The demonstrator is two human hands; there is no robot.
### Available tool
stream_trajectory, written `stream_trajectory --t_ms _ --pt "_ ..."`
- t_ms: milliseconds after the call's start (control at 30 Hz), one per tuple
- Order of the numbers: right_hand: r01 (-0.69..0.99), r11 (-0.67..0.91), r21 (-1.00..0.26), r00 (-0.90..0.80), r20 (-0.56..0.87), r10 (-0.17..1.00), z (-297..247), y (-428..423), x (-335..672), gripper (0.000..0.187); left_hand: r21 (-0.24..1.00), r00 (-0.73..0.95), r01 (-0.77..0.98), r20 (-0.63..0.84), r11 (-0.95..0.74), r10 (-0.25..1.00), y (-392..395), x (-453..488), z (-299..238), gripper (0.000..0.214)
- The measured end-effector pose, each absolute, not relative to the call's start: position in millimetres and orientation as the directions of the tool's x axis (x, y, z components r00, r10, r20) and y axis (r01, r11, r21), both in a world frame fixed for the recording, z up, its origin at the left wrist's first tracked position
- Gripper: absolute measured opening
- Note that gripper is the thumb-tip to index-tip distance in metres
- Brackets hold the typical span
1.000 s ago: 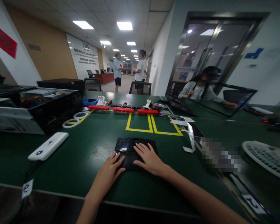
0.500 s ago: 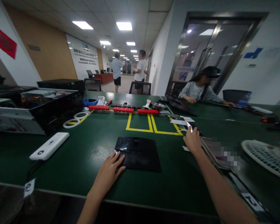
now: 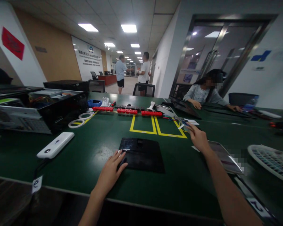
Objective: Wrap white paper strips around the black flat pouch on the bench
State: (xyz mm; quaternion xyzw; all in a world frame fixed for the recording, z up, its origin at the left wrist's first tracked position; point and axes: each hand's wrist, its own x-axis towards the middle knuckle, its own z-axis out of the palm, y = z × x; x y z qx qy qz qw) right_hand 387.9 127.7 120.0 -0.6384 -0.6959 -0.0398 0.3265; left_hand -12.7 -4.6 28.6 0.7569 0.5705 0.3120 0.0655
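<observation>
My left hand lies flat and open on the green table, its fingertips on the left edge of a flat black pad. My right hand is stretched forward to the right of the yellow taped squares. Its fingers are drawn together at a bundle of coloured wires and a small white strip; what they pinch is too small to make out. A phone-like device lies beside my right forearm.
A white device, white rings and an open computer case are at left. Red strips and a blue tray line the far side. A fan grille lies at right. One person sits; two stand far off.
My right hand left the black pad and moved right and forward, past the white stand, to the coloured wires. My left hand stayed at the pad's edge.
</observation>
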Motion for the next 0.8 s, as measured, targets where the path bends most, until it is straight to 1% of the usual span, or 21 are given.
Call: stream_trajectory --t_ms 67,100,167,233,300,333,400,500,567,667,733,800 --pt "0.793 0.376 -0.480 -0.112 0.491 0.864 128.7 117.2 373.4 0.043 0.566 0.005 0.771 0.454 -0.293 0.891 -6.7 -19.4 30.3 0.038" --pt "0.724 0.435 -0.535 -0.191 0.451 0.872 131.7 111.6 364.9 0.041 0.624 -0.089 0.736 0.474 -0.263 0.876 -8.3 -23.2 31.5 0.038" --pt "0.610 0.492 -0.622 -0.357 0.339 0.871 133.9 101.0 346.2 0.038 0.729 -0.281 0.652 0.487 -0.208 0.827 -11.8 -30.5 34.1 0.039" --pt "0.551 0.517 -0.655 -0.511 0.224 0.830 130.8 93.0 326.5 0.035 0.795 -0.418 0.578 0.480 -0.182 0.771 -15.3 -36.1 36.3 0.040" --pt "0.534 0.566 -0.628 -0.624 0.159 0.765 122.3 87.7 306.4 0.033 0.808 -0.447 0.561 0.481 -0.183 0.754 -18.0 -38.1 38.0 0.038" --pt "0.538 0.601 -0.591 -0.664 0.142 0.734 116.5 85.5 296.4 0.035 0.792 -0.417 0.579 0.491 -0.193 0.765 -19.1 -37.2 38.5 0.036" --pt "0.549 0.680 -0.487 -0.725 0.128 0.677 103.3 80.3 276.5 0.044 0.721 -0.272 0.648 0.520 -0.245 0.810 -21.1 -31.7 39.0 0.033" --pt "0.511 0.800 -0.314 -0.813 0.127 0.569 84.9 67.8 249.4 0.055 0.536 0.033 0.749 0.555 -0.388 0.831 -25.2 -15.3 36.5 0.032" --pt "0.461 0.864 -0.204 -0.861 0.136 0.491 76.3 57.8 234.9 0.053 0.409 0.181 0.794 0.548 -0.450 0.817 -28.4 -1.9 32.0 0.036" --pt "0.415 0.907 -0.073 -0.894 0.153 0.421 69.7 47.0 221.0 0.047 0.264 0.272 0.854 0.509 -0.449 0.817 -31.9 15.8 22.2 0.047" --pt "0.411 0.911 -0.032 -0.899 0.151 0.411 68.1 44.8 216.8 0.046 0.196 0.293 0.879 0.496 -0.434 0.817 -32.3 23.9 15.6 0.053" --pt "0.422 0.906 -0.024 -0.897 0.133 0.421 67.1 46.1 215.5 0.047 0.159 0.295 0.895 0.491 -0.417 0.820 -31.4 28.8 10.5 0.057"
